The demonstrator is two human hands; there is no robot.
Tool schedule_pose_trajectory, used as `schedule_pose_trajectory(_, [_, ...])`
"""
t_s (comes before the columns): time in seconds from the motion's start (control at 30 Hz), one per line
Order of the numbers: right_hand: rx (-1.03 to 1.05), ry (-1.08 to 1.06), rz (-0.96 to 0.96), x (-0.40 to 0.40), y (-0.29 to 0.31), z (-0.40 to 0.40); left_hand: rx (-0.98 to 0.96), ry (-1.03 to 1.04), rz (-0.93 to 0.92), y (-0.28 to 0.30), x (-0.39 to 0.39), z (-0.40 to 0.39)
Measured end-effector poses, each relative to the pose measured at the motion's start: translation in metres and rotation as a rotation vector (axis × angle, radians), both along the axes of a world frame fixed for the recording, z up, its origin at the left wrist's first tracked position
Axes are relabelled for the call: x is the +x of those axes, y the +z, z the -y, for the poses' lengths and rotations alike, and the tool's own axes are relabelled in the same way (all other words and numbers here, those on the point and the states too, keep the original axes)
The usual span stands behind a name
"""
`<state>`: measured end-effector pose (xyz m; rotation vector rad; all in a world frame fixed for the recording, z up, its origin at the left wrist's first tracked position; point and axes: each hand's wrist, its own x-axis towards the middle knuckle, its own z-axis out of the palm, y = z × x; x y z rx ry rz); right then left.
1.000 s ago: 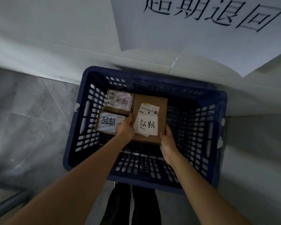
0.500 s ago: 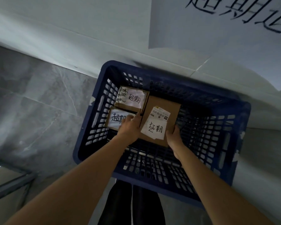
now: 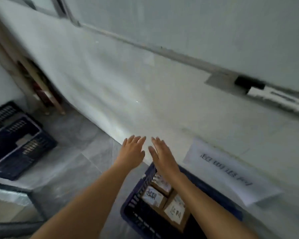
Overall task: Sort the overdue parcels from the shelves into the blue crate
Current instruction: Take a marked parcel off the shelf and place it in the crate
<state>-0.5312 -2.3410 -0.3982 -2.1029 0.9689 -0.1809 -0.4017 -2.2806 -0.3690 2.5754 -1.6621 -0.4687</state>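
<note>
The blue crate [image 3: 136, 202] stands on the floor against the white wall, at the bottom middle of the view. Three brown cardboard parcels with white handwritten labels lie inside it: one large parcel [image 3: 175, 212] on the right, a smaller parcel [image 3: 153, 195] to its left, and a third parcel [image 3: 162, 182] behind, partly hidden by my right forearm. My left hand [image 3: 132, 151] and my right hand [image 3: 162, 155] are raised above the crate's far edge with fingers straight. Both hold nothing. The view is blurred.
A white paper sign [image 3: 230, 171] with black characters hangs on the wall right of the crate. Other dark blue crates [image 3: 16, 144] are stacked on the floor at the left. A wooden frame [image 3: 41, 87] leans in the far left corner. A rail [image 3: 179, 56] crosses the wall.
Both hands let go of the large parcel, which now lies in the crate, and rose out of the crate. The view swung up and to the left.
</note>
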Motion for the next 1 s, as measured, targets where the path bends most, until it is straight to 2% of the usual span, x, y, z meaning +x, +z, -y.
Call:
schedule_pose_trajectory(0.2, [-0.454, 0.222, 0.235, 0.146, 0.200, -0.032, -0.197, 0.288, 0.417, 0.195, 0.126, -0.094])
schedule_pose_trajectory(0.33, [-0.741, 0.386, 0.389, 0.223, 0.303, -0.112, -0.321, 0.488, 0.668, 0.300, 0.175, -0.209])
schedule_pose_trajectory(0.5, [-0.893, 0.520, 0.555, 0.289, 0.401, -0.245, -0.361, 0.763, 0.932, 0.393, 0.201, -0.363])
schedule_pose_trajectory(0.7, [-0.981, 0.703, 0.711, 0.322, 0.466, -0.411, -0.423, 0.992, 1.051, 0.445, 0.184, -0.526])
schedule_pose_trajectory(0.87, [-1.050, 0.872, 0.758, 0.338, 0.467, -0.533, -0.229, 1.073, 1.100, 0.446, 0.162, -0.651])
schedule_pose_trajectory(1.0, [-1.007, 0.938, 0.800, 0.350, 0.472, -0.613, -0.172, 1.201, 1.143, 0.449, 0.154, -0.731])
